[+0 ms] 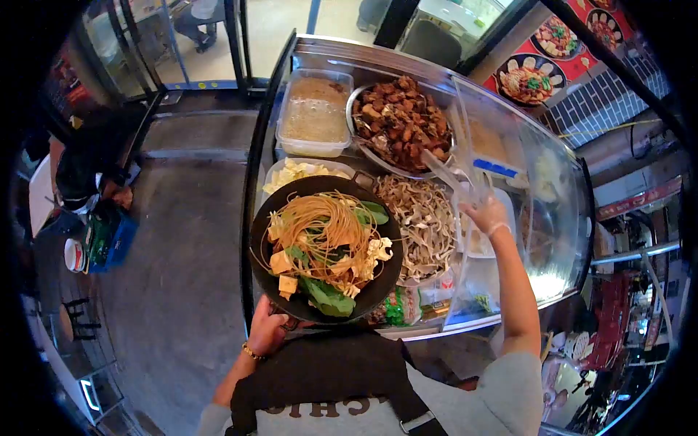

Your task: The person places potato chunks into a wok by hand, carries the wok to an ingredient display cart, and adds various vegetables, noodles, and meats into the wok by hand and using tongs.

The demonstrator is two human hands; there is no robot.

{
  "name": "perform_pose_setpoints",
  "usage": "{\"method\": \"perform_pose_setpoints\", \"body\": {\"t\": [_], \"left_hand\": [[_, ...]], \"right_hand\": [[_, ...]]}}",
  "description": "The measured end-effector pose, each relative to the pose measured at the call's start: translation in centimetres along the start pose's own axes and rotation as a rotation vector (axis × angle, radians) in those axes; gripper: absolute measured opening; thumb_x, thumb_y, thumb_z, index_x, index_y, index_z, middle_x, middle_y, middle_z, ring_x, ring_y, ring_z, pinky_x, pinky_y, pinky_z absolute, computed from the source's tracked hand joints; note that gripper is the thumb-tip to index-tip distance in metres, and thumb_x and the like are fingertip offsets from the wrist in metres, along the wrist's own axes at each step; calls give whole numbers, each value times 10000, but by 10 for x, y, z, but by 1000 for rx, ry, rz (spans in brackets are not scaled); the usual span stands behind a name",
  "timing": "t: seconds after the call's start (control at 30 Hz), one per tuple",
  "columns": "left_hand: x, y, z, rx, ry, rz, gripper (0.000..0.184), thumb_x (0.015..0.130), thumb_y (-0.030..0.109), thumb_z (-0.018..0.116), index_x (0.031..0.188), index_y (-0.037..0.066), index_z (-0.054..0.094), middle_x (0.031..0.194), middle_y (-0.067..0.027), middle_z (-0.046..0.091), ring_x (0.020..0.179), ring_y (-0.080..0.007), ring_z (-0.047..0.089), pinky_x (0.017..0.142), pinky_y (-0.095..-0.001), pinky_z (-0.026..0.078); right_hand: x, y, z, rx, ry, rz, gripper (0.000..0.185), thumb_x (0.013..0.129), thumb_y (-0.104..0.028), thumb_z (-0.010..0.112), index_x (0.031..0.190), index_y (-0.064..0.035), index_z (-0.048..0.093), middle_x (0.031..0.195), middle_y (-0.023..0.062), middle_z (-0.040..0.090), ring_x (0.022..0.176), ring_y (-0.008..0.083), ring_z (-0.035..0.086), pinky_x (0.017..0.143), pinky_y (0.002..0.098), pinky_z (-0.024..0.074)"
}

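Note:
My left hand [267, 328] is closed on the near handle of a black two-handled wok [256, 251]. The wok holds thin brown noodles [320, 229], tofu cubes [288, 285], green leaves [329, 299] and pale yellow pieces. In my right hand [488, 215], which seems to be in a clear plastic glove, is a pair of tongs [442, 171]. Their tips reach the near right edge of a round metal bowl of browned meat chunks [403, 120]. Below the tongs lies a heap of sliced mushrooms [418, 225].
A glass-sided display case [534, 174] surrounds the food. In it stand a clear tub [316, 112], a white container [502, 243] and green-printed packets [401, 307]. A blue crate [116, 240] sits on the floor at left. Glass doors [207, 51] are behind.

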State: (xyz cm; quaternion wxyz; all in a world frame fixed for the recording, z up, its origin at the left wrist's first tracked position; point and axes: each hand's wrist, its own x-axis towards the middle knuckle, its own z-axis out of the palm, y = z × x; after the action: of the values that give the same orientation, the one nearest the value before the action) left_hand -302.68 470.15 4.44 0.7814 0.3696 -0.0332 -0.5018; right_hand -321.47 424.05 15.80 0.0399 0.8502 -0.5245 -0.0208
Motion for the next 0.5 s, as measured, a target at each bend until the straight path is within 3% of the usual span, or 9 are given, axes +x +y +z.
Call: {"method": "perform_pose_setpoints", "body": {"t": [0.17, 0.23, 0.27, 0.37, 0.43, 0.5], "left_hand": [[16, 4, -21, 221, -44, -21, 605, 690, -46, 466, 1277, 25, 337, 1206, -100, 466, 1081, -218, 495, 887, -355, 444], [23, 2, -31, 268, -62, -23, 602, 693, -45, 464, 1277, 25, 336, 1206, -99, 466, 1081, -215, 493, 883, -344, 441], [24, 1, -34, 313, -88, -10, 599, 696, -44, 463, 1278, 25, 335, 1206, -97, 466, 1082, -211, 491, 879, -332, 437], [22, 8, -26, 289, -60, -46, 609, 697, -36, 489, 1282, 25, 331, 1196, -91, 469, 1073, -206, 490, 882, -310, 419], [19, 12, -22, 369, -22, -106, 616, 698, -28, 505, 1285, 24, 327, 1191, -91, 470, 1071, -203, 488, 889, -308, 410], [19, 13, -23, 442, 21, -160, 623, 699, -21, 520, 1288, 24, 323, 1187, -92, 471, 1070, -199, 485, 896, -305, 402]], "right_hand": [[7, -52, -20, -68, -110, -11, 771, 650, -476, 739, 1177, 21, 476, 1059, 225, 601, 1018, 343, 576, 862, 405, 469], [22, -53, -18, -78, -151, -127, 847, 616, -419, 778, 1222, 51, 418, 1078, 254, 579, 1016, 371, 565, 890, 397, 450], [30, -57, -16, -51, -156, -149, 765, 613, -395, 784, 1180, 21, 484, 1070, 221, 597, 1015, 344, 576, 882, 380, 464], [46, -75, -27, -68, -257, -158, 744, 603, -368, 780, 1158, 39, 498, 1085, 246, 580, 1006, 347, 579, 877, 372, 467], [68, -80, -17, -103, -363, -104, 829, 577, -362, 781, 1225, 27, 442, 1116, 252, 566, 1020, 350, 575, 893, 366, 462], [76, -89, -12, -95, -261, -167, 1007, 559, -348, 802, 1343, 1, 276, 1076, 247, 590, 1005, 361, 578, 883, 384, 459]]}}
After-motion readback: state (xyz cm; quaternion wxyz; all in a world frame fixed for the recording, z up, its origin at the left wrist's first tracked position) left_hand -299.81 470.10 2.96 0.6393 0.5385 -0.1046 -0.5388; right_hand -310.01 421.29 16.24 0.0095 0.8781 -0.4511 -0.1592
